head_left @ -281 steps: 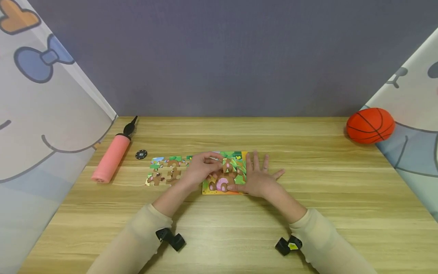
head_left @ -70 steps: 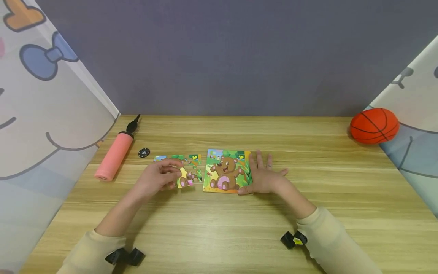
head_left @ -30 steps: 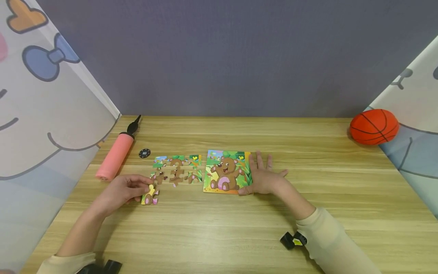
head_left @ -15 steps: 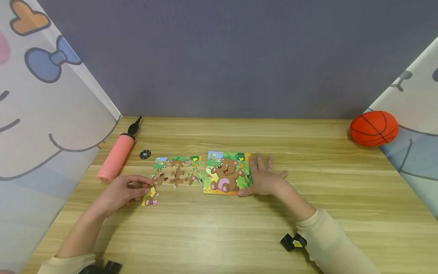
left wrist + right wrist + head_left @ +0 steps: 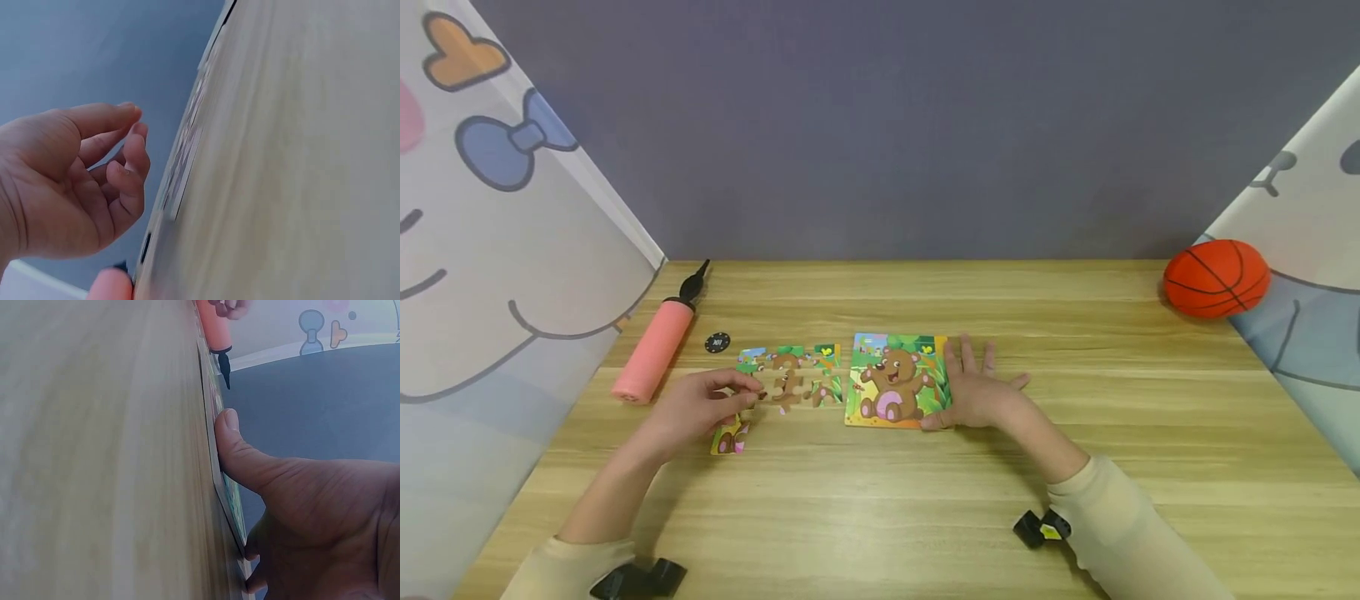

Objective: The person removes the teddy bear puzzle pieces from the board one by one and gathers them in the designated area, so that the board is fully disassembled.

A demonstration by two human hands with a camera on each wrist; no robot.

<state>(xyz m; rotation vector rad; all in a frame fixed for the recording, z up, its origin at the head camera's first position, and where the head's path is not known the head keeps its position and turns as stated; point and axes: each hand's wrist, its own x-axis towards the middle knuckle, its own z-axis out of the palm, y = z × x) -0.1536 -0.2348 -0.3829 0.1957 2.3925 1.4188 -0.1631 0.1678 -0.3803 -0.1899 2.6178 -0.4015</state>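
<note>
Left fingers (image 5: 739,392) loosely curled, empty, above loose puzzle pieces (image 5: 790,377); right fingers (image 5: 964,360) flat beside bear puzzle board (image 5: 893,381); pink pump (image 5: 652,350), black chip (image 5: 717,342) beyond; writing unreadable.

The left hand (image 5: 700,408) covers part of the loose puzzle pieces (image 5: 790,379); its hold is unclear.

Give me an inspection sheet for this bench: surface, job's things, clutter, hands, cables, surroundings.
Surface: wooden table, light grain.
Job's things: bear puzzle board lying flat; loose puzzle pieces in rows left of it; one separate piece nearer the person.
Clutter: pink air pump, black round token, orange ball at far right.
Hands: left hand fingers loosely curled over the loose pieces, holding nothing; right hand flat, thumb on the board's edge.
Cables: nothing seen.
Surroundings: grey back wall, cartoon-print side panels.
</note>
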